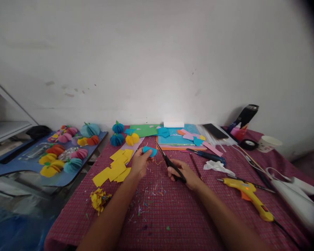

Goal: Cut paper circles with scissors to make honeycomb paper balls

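Note:
Between the fingers of my left hand [140,163] is a small piece of blue paper [150,150]. My right hand [182,173] grips a pair of scissors [170,163] by its black handles, and the blades point up and away, just right of the blue paper without touching it. Yellow paper squares [117,168] lie loosely stacked left of my left hand. Nearer to me sits a crumpled bunch of yellow paper scraps [99,200]. Tiny paper clippings [157,191] are scattered over the checked cloth below my hands.
A yellow glue gun [247,195] with a cord lies at the right. Behind stand blue paper pumpkins [117,139], a yellow one [132,139], green paper [143,130] and a phone [215,131]. More paper pumpkins cover a blue table [91,153] at left. A paper cup [269,143] stands far right.

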A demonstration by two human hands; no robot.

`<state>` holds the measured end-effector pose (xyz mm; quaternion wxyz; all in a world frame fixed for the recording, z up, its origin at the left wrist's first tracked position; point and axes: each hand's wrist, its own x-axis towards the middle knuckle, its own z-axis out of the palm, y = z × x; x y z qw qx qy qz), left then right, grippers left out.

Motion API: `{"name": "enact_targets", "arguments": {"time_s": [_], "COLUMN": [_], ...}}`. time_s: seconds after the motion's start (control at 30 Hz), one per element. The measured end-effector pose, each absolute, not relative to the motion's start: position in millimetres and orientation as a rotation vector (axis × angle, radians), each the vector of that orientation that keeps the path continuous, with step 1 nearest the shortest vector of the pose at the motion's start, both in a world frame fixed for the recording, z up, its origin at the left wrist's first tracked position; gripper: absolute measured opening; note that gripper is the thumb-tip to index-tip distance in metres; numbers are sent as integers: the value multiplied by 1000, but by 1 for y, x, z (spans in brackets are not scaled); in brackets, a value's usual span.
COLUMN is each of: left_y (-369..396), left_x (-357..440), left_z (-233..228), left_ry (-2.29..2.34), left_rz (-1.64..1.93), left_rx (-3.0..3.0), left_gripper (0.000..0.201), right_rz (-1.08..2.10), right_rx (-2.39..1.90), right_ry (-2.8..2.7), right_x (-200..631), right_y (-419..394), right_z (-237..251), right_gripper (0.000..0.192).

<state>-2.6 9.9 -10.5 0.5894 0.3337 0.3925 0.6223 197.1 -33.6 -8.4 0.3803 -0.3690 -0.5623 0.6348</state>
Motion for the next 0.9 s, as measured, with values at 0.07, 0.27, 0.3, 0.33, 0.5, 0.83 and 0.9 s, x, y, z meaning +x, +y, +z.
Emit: {"name": "enact_targets", "arguments": {"time_s": [0.07,0.27,0.3,0.33,0.5,0.83,0.9], "left_y": [9,10,10,10,9,7,7], "left_x": [-3,-4,-4,-4,-4,-2,-2], "left_z": [-9,-12,-12,-13,-13,-12,-13], "left_ry": [916,872,865,859,859,823,811], "left_rz": [1464,1453,1447,1441,1423,1395,1391], "left_rx": [770,774,781,789,804,776,779], "left_gripper": [38,38,38,37,37,33,33], "right_rz": [1624,1627,1626,1625,1602,1585,1585], "right_rx": [-949,-928,-928,-929,-935,-941,-948], "right_ry": [-1432,-1464,-1467,-1467,-1479,-1505,-1509], "right_x": [197,197,197,197,198,197,198], "right_y": [-33,-33,-33,-33,-33,-32,-32], "right_z": [-10,-12,-12,-13,-14,-15,-15], "right_gripper": [38,34,34,35,33,32,32]}}
